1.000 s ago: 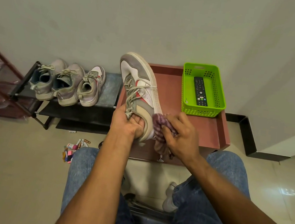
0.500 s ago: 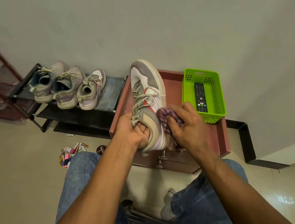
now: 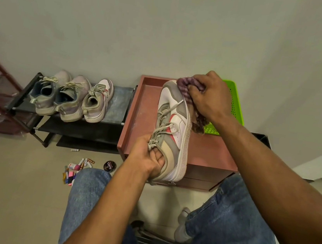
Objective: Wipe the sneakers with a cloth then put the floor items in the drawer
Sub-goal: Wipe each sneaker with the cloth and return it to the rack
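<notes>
Both hands busy: right hand point(image 3: 210, 95) gripping cloth point(image 3: 188, 90) moved heel-to-toe on sneaker point(image 3: 172, 127), hiding green basket point(image 3: 237, 103); left hand point(image 3: 147, 156) grips collar; floor items point(image 3: 78, 169) beside knee.

We cannot see most of the green basket point(image 3: 237, 103) behind the right hand point(image 3: 209, 97), and the small floor items point(image 3: 75, 170), lower left, are partly hidden by a knee and too small to identify.

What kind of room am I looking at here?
Probably a home entryway or shoe corner: a black shoe rack holding three sneakers against a plain wall, beside a low reddish drawer cabinet on a tiled floor.
</notes>
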